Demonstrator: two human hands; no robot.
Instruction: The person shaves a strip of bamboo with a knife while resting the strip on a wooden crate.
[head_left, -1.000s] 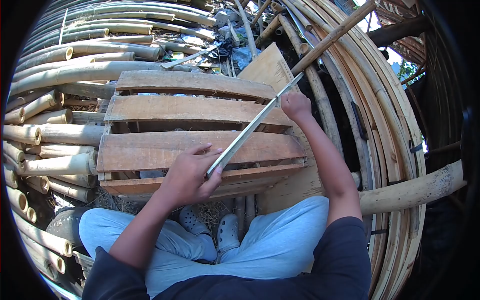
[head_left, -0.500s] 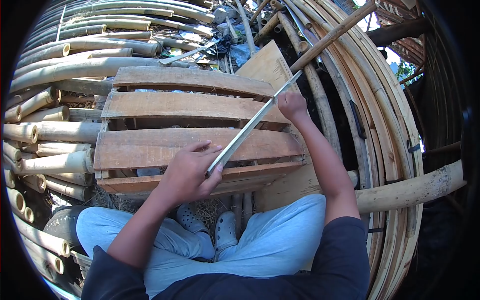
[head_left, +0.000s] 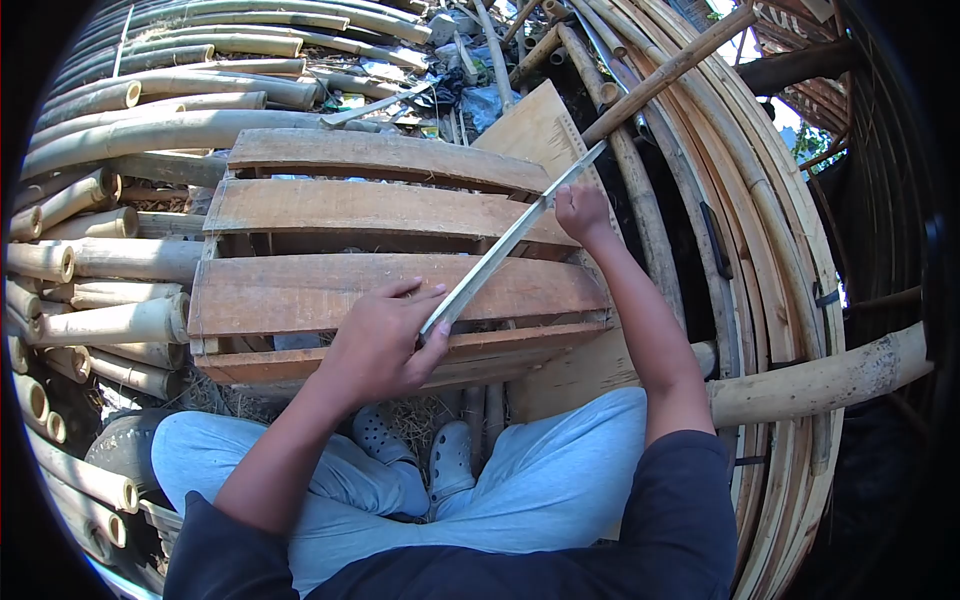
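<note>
A person in a dark short-sleeved top and light blue trousers [head_left: 560, 480] sits with knees bent before a slatted wooden crate [head_left: 390, 292]. A narrow pale strip [head_left: 492, 262], apparently bamboo, slants across the crate's near right part, its lower end just toward 8 o'clock from the centre and its upper tip toward 1 o'clock.

The left hand [head_left: 382, 335], toward 8 o'clock, grips the strip's lower end between thumb and fingers, the forefingers stretched forward over the crate's nearest top slat. The right hand [head_left: 583, 212], between 1 and 2 o'clock, is curled into a fist right beside the strip's upper part; whether it grips the strip or something else inside the fist cannot be told.

Behind the right hand, toward 1 o'clock, a plywood board [head_left: 535, 118] leans at the crate's far right corner, and a round pole [head_left: 680, 68] slants beyond the strip's tip. Cut bamboo poles [head_left: 140, 262] lie piled from 9 to 11 o'clock. Long thin wooden lengths [head_left: 790, 300] curve from 1 to 5 o'clock, crossed near 4 o'clock by a thick bamboo pole [head_left: 820, 383]. Grey perforated clogs [head_left: 452, 462] show at 6 o'clock, below the crate.
</note>
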